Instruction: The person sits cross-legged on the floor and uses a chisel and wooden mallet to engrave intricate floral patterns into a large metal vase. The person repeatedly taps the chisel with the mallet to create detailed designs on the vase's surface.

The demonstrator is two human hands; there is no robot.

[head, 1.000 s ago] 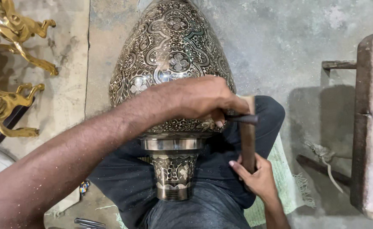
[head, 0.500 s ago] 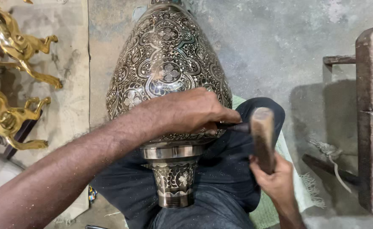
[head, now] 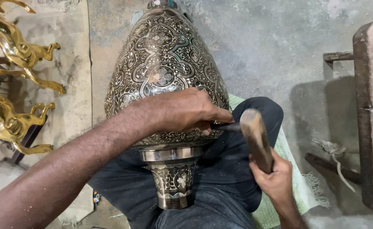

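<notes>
Lengthwise, vase [head: 163,72] lies neck toward the person, left hand [head: 186,110] atop.

I look down on a grey concrete floor [head: 279,46], dusty and mottled. At left, golden brass figures [head: 12,85] lie beside a pale mat [head: 74,85]. At right stands a rusty metal frame [head: 366,118] (casting a soft shadow), near a green cloth [head: 296,178].

A vase [head: 163,80] is lying across the person's lap on the floor [head: 275,51]. Left hand [head: 186,112] is resting on it; right hand [head: 273,180] is holding a mallet [head: 256,138] to its right. Figurines [head: 12,85] are standing at left.
</notes>
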